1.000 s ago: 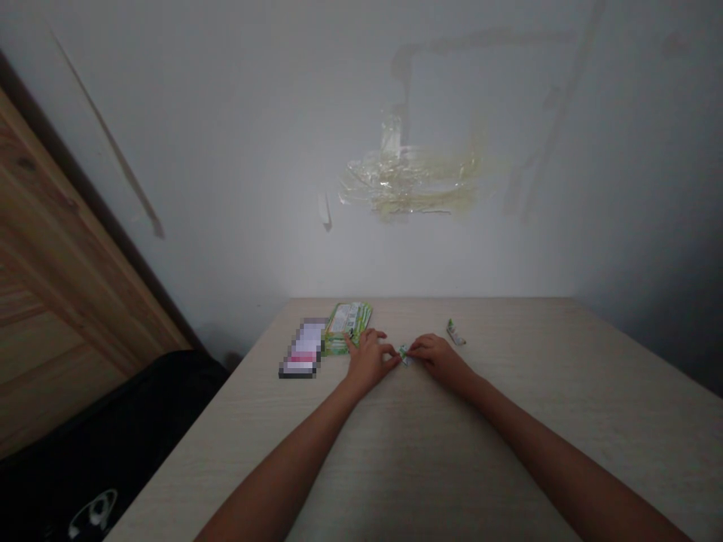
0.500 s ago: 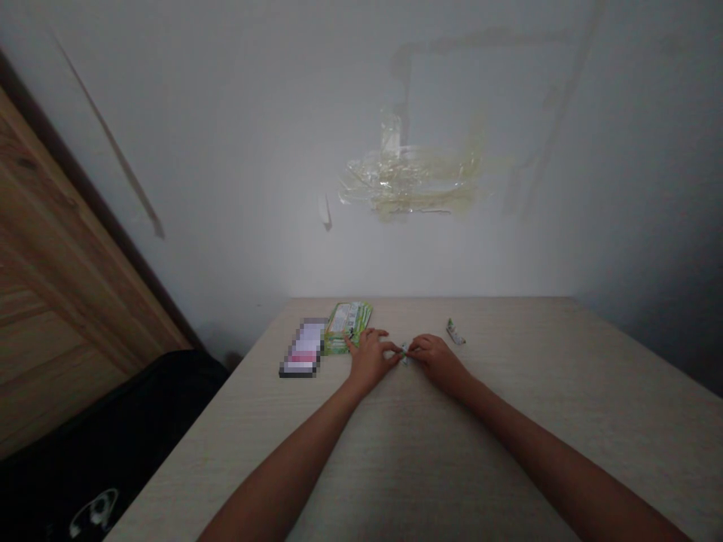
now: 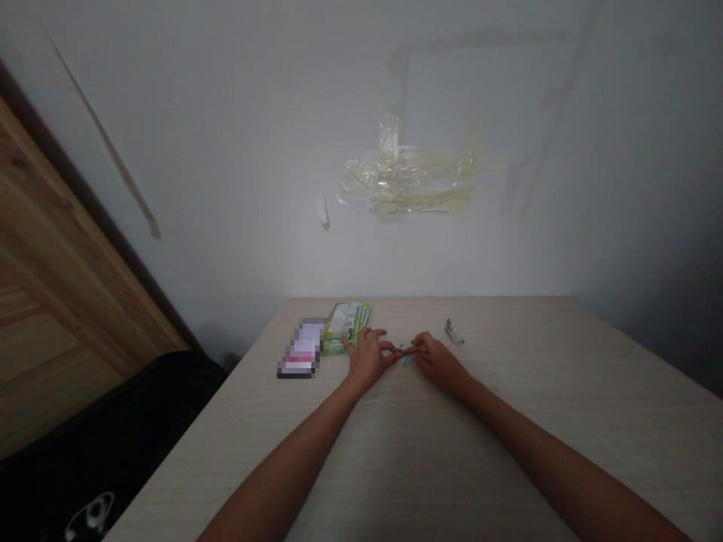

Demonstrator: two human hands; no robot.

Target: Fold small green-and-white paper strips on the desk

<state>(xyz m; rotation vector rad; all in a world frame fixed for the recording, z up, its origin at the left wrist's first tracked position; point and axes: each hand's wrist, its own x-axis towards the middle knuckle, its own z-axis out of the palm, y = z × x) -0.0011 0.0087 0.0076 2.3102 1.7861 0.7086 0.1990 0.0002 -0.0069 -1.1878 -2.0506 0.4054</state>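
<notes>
A small white-and-green printed piece (image 3: pixel 405 360), like a sweet's wrapper, lies between my hands just above or on the table. My left hand (image 3: pixel 367 357) pinches its left end between thumb and index finger, while the other fingers fan out near a green packet (image 3: pixel 342 320). At the right end my right hand (image 3: pixel 434 357) has its fingertips pressed together on the same piece. My fingers hide much of it, and whether anything is inside cannot be made out. Beyond my right hand lies a similar small printed wrapper (image 3: pixel 453 332).
A phone (image 3: pixel 302 350), its screen blurred out, lies on the pale wooden table (image 3: pixel 508 452) left of the green packet. The wall (image 3: pixel 248 150) with old tape stands behind the table. A black bag or cloth (image 3: pixel 129 429) and a wooden panel (image 3: pixel 62 248) are at the left.
My right fingertips have shifted slightly on the small wrapper, and more of it shows beneath them. My left hand keeps nearly the same pinch.
</notes>
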